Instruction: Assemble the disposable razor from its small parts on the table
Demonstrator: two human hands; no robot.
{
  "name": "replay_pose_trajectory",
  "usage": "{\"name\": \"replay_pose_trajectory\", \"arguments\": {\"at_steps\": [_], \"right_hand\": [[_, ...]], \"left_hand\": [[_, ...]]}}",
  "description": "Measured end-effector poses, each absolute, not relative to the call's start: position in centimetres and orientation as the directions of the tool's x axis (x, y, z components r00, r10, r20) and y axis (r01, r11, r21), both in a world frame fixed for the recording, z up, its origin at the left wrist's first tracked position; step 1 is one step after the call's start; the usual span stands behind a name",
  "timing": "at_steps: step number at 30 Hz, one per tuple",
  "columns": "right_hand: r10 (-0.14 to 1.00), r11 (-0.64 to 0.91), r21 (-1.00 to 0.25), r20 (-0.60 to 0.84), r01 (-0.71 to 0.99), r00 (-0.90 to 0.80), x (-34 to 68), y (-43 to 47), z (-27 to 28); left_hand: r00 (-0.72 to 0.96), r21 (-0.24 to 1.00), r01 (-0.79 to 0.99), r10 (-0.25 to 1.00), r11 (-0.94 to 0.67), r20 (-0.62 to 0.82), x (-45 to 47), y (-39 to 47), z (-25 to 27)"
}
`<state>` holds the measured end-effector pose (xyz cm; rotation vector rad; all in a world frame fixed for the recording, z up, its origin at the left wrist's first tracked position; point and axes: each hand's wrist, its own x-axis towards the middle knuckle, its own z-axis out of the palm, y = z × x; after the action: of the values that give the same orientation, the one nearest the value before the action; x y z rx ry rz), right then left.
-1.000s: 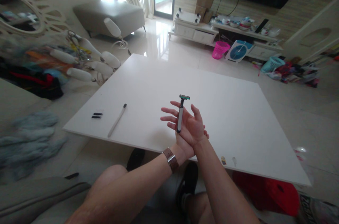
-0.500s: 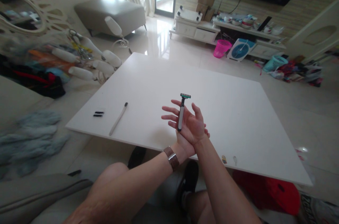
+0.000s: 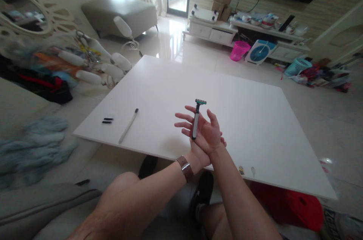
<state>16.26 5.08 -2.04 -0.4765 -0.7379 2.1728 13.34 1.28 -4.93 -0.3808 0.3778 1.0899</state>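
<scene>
My right hand (image 3: 208, 132) is turned palm up above the white table (image 3: 241, 115), its fingers spread and slightly curled. It holds a razor (image 3: 195, 126), which rests lengthwise across the base of the fingers, its black and green head pointing away from me. From the left, my left hand (image 3: 200, 155) is wrapped around my right wrist; its fingertips show on the far side. A brown-strapped watch (image 3: 185, 169) is on my left wrist. Left of the hands lies a slim whitish stick (image 3: 129, 125) with a dark tip, like a toothbrush. Two small black strips (image 3: 107, 120) lie beyond it.
Near the table's front edge, right of my forearms, lie a small yellowish figure (image 3: 241, 170) and a small clear object (image 3: 253, 172). A lamp with white shades (image 3: 121, 61) stands by the left edge. Something red (image 3: 303, 209) is below the right front edge.
The whole view has shifted slightly. Both hands and the razor keep the same pose.
</scene>
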Motion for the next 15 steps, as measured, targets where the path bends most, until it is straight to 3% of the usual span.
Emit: {"name": "replay_pose_trajectory", "arguments": {"at_steps": [15], "right_hand": [[0.770,-0.529,-0.638,-0.084,-0.559,-0.632,16.32,5.10,-2.22]], "left_hand": [[0.411,-0.112,-0.903,0.763,0.414,-0.498,13.29,1.24,-4.41]]}}
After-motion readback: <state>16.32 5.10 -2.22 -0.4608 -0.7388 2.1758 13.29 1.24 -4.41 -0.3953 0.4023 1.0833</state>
